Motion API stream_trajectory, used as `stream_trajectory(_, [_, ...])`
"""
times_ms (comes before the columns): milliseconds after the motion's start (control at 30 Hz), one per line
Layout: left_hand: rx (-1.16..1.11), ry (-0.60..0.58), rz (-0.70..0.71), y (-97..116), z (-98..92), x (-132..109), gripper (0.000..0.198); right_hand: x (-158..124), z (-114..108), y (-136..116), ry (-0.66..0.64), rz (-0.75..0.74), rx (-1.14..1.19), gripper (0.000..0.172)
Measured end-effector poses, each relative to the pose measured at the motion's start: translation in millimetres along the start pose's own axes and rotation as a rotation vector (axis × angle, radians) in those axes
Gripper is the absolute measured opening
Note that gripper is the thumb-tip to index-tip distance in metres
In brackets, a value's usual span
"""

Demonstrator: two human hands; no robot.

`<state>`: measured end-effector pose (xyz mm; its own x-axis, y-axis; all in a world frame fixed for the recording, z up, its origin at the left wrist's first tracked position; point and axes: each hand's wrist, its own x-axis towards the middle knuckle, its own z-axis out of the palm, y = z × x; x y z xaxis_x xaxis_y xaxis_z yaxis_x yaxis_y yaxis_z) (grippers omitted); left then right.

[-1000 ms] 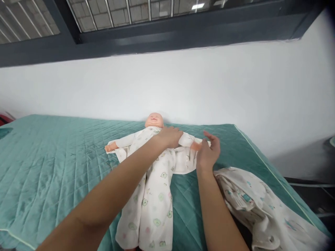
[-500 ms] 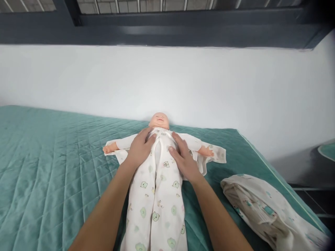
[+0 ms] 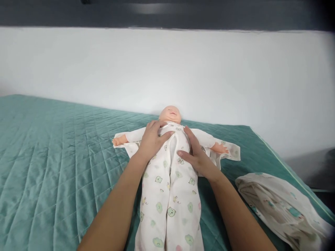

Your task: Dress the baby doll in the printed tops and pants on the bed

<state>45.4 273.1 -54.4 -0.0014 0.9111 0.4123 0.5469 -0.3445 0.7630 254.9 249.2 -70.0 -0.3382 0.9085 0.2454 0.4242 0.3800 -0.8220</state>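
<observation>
A baby doll point(image 3: 170, 114) lies face up with its arms spread to the sides. A white baby garment with green animal prints point(image 3: 171, 198) covers its chest and legs, with an opening down the upper front. On the chest's left side rests my left hand point(image 3: 154, 139), thumb out and fingers laid on the cloth near the collar. My right hand point(image 3: 199, 157) lies along the other side of the chest, its thumb and fingers apart. Both hands touch the garment. The sleeves of a printed layer point(image 3: 231, 150) stretch out beneath the doll's arms.
The doll is on a green quilted cover point(image 3: 65, 167). A crumpled white printed cloth point(image 3: 282, 205) lies to the right, near the cover's piped edge. Behind the doll's head stands a white wall point(image 3: 167, 66), with a dark frame point(image 3: 167, 14) above it.
The view has tilted down and shifted left, so the doll appears further right and the window bars are out of sight. Both hands stay on the doll's chest, the left fingers slightly nearer the collar.
</observation>
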Motion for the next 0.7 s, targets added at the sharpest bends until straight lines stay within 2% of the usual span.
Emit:
stream_trajectory(133, [0.064, 0.021, 0.025, 4, -0.5, 0, 0.018, 1, 0, 2, 0.011, 0.018, 0.022, 0.088])
stream_trajectory(300, [0.172, 0.053, 0.141, 2, 1.3, 0, 0.012, 1, -1, 1, 0.001, 0.008, 0.014, 0.086])
stream_trajectory(400, [0.241, 0.068, 0.209, 1, 2.0, -1, 0.015, 1, -1, -1, 0.007, 0.005, 0.021, 0.086])
stream_trajectory(600, [0.404, 0.132, 0.492, 10, 2.4, -11, 0.026, 1, -2, -4, 0.039, -0.028, -0.019, 0.081])
stream_trajectory(700, [0.413, 0.169, 0.574, 15, 3.6, -17, 0.027, 1, -4, -5, 0.051, -0.054, -0.046, 0.074])
